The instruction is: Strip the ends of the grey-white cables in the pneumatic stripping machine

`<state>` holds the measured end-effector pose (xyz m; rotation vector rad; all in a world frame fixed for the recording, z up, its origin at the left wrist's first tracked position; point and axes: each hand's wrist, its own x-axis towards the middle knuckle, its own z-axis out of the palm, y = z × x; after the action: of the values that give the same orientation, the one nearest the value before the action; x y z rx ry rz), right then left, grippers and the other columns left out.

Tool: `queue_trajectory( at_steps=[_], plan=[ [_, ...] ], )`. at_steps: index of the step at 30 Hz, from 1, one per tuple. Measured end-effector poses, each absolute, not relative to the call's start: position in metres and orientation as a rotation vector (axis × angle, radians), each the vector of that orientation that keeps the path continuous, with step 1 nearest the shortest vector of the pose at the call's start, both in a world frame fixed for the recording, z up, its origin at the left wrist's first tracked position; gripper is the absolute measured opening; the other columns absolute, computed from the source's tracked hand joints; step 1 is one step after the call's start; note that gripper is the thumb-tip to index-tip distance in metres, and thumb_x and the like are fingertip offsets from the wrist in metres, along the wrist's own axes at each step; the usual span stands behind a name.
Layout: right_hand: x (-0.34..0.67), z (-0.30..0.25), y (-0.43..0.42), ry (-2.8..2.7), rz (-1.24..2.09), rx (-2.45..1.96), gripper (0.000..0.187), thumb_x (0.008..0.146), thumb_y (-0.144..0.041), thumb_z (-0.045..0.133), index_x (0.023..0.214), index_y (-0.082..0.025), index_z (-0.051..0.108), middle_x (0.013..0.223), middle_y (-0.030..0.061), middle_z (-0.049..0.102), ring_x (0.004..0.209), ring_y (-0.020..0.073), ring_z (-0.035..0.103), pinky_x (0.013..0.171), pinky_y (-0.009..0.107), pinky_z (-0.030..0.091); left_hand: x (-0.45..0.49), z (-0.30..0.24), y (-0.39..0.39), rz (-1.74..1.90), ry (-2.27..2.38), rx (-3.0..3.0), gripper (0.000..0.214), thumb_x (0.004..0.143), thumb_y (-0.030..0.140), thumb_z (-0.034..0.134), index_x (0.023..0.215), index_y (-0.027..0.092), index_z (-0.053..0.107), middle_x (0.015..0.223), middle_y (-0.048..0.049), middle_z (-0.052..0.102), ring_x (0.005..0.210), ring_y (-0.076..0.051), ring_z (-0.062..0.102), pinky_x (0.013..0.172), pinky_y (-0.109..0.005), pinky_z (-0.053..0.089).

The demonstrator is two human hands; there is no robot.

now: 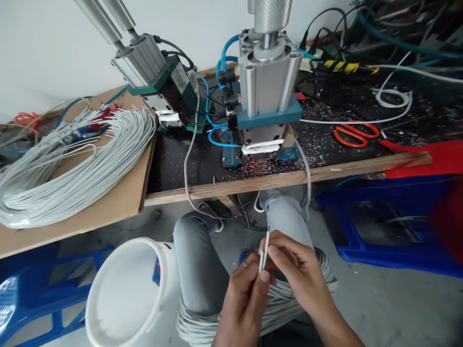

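My left hand (245, 299) is closed, its thumb and fingers pinching thin white cable ends (266, 248) that point upward above my lap. The tip of one end shows dark, perhaps bare cores, too small to make out. Pressed against the same ends from the right is my right hand (298, 270), its thumb and fingertips closed around one of them. Below both hands, a coil of grey-white cable (197, 325) lies across my thighs, partly hidden by my hands and wrists.
A pneumatic press (267, 82) stands on the black bench, with a second press (159, 77) to its left. Left, a big cable coil (123, 144) rests on cardboard. Orange-handled scissors (356, 134) lie right. Below are a white bucket (161, 294) and blue stools (347, 241).
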<state>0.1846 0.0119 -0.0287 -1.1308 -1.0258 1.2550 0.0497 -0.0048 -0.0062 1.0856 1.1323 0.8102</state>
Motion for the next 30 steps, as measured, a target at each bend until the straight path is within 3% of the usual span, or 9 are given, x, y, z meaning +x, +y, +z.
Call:
queue_trajectory(
  at_steps=[5,8,10,13,19,26,30],
  plan=[
    [0.175,-0.037,0.011,-0.655,1.306,-0.946,0.018,0.088,-0.038,0.056,0.077,-0.024,0.06,0.076,-0.001,0.055,0.061,0.0124,0.058,0.047,0.021,0.05,0.044,-0.006,-0.002,0.935,1.173,1.169,0.031,0.096,0.042,0.052,0.09,0.02,0.073,0.075,-0.0057,0.056,0.07,-0.019,0.052,0.066,-0.03,0.045],
    [0.175,-0.035,0.006,-0.467,1.465,-0.781,0.021,0.09,-0.039,0.05,0.075,-0.025,0.052,0.073,-0.0053,0.046,0.037,0.0039,0.033,0.03,0.018,0.029,0.038,-0.001,0.002,0.99,1.303,1.005,0.029,0.096,0.044,0.053,0.095,0.02,0.069,0.065,0.0004,0.046,0.055,-0.013,0.042,0.05,-0.025,0.036],
    [0.173,-0.033,0.001,-0.544,1.62,-0.805,0.02,0.088,-0.04,0.054,0.075,-0.025,0.053,0.068,-0.0065,0.042,0.039,0.0034,0.022,0.032,0.018,0.018,0.033,0.002,0.005,0.973,1.364,0.946,0.029,0.093,0.047,0.058,0.095,0.02,0.068,0.061,0.0039,0.038,0.048,-0.01,0.03,0.044,-0.023,0.024],
    [0.168,-0.032,-0.01,-0.802,1.594,-1.035,0.021,0.086,-0.043,0.059,0.074,-0.025,0.056,0.061,-0.0058,0.037,0.049,0.0086,0.031,0.041,0.021,0.024,0.029,0.007,0.007,0.952,1.336,1.042,0.025,0.085,0.045,0.069,0.086,0.02,0.067,0.067,0.0022,0.042,0.052,-0.01,0.03,0.046,-0.024,0.024],
    [0.157,-0.028,-0.023,-1.049,1.395,-1.229,0.025,0.089,-0.047,0.053,0.075,-0.027,0.056,0.059,-0.0059,0.036,0.05,0.0103,0.033,0.044,0.024,0.029,0.03,0.011,0.005,1.029,1.261,0.985,0.026,0.082,0.041,0.073,0.074,0.019,0.063,0.072,-0.0003,0.048,0.06,-0.012,0.038,0.052,-0.024,0.03],
    [0.151,-0.009,-0.024,-1.273,1.229,-1.281,0.02,0.088,-0.045,0.053,0.078,-0.029,0.059,0.063,-0.0039,0.05,0.055,0.0146,0.049,0.046,0.026,0.036,0.017,0.013,0.003,1.058,1.154,1.13,0.019,0.085,0.031,0.068,0.074,0.018,0.061,0.072,0.0004,0.048,0.063,-0.013,0.041,0.056,-0.024,0.034],
    [0.15,0.003,-0.026,-1.389,1.155,-1.294,0.022,0.091,-0.036,0.052,0.072,-0.025,0.054,0.06,-0.0054,0.047,0.054,0.0124,0.047,0.05,0.026,0.036,0.009,0.011,0.001,1.089,1.083,1.123,0.012,0.088,0.025,0.066,0.078,0.019,0.061,0.073,0.0013,0.049,0.062,-0.011,0.041,0.058,-0.022,0.036]
  ],
)
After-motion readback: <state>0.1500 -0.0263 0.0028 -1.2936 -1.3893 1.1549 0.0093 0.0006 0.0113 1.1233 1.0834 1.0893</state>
